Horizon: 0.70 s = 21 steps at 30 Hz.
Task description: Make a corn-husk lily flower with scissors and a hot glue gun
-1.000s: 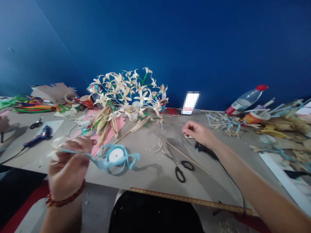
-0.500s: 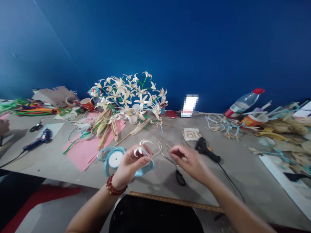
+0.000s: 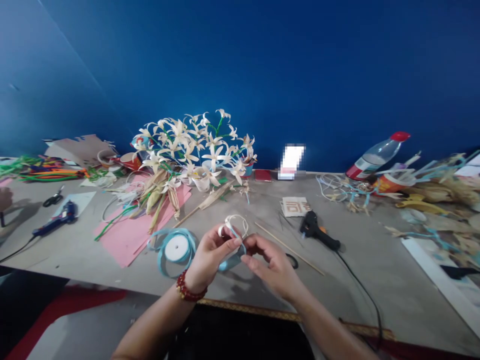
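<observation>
My left hand (image 3: 215, 256), with a red beaded bracelet on the wrist, is closed in a pinch on a pale-petaled handmade flower (image 3: 221, 230). The flower is partly hidden by the fingers. A narrow light blue ribbon (image 3: 243, 246) runs from it toward my right hand (image 3: 273, 265), whose thumb and fingers close round the ribbon's end. Just left of my hands lies a white-cored spool of blue ribbon (image 3: 177, 248), with loose loops about it. Behind my fingertips shows a looped white cord (image 3: 243, 223). The scissors' black handle (image 3: 291, 260) is partly covered by my right hand.
A thin stick (image 3: 290, 248) and a black glue gun (image 3: 318, 232) lie to the right. Finished white flowers (image 3: 187, 145) stand at the back, near corn husks (image 3: 159, 195) and pink paper (image 3: 120, 245). Another person's hand (image 3: 5, 196) is at far left, near a blue glue gun (image 3: 60, 217).
My right hand has moved left to meet my left hand and now grips the ribbon. My left hand has shifted slightly right, turning the flower. The thin stick now shows in full on the table.
</observation>
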Available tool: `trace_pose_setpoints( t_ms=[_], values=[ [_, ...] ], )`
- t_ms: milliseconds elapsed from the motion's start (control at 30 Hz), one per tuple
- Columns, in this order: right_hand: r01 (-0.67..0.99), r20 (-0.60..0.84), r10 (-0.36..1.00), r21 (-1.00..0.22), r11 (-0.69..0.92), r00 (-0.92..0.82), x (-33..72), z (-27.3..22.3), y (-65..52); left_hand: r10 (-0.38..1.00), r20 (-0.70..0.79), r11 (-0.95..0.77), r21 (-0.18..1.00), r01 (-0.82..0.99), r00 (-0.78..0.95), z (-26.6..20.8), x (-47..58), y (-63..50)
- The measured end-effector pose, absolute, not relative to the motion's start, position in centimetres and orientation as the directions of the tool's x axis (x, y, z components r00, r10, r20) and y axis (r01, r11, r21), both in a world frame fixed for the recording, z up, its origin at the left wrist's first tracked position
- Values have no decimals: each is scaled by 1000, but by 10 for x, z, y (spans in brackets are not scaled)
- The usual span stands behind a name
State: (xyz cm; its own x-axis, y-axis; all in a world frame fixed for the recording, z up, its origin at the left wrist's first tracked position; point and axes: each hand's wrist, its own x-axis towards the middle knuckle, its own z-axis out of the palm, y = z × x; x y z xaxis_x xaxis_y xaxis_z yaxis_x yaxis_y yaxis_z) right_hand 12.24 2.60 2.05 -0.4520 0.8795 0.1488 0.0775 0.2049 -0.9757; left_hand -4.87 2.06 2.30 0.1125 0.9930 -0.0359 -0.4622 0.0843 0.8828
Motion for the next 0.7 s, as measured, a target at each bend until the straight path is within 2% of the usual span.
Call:
trace_pose_setpoints(
  t_ms=[300,567,700],
  values=[
    [74,29,923,-995,62,-385,124,29,29,991,-45,94,899,-428,122,23,-45,21],
    [-155,-98,908,-972,-174,-407,122,19,31,991,-70,114,899,-422,118,27,-40,21],
    [-126,-89,908,-980,-153,-409,123,15,31,985,-89,145,891,-431,146,27,-40,22]
  ],
)
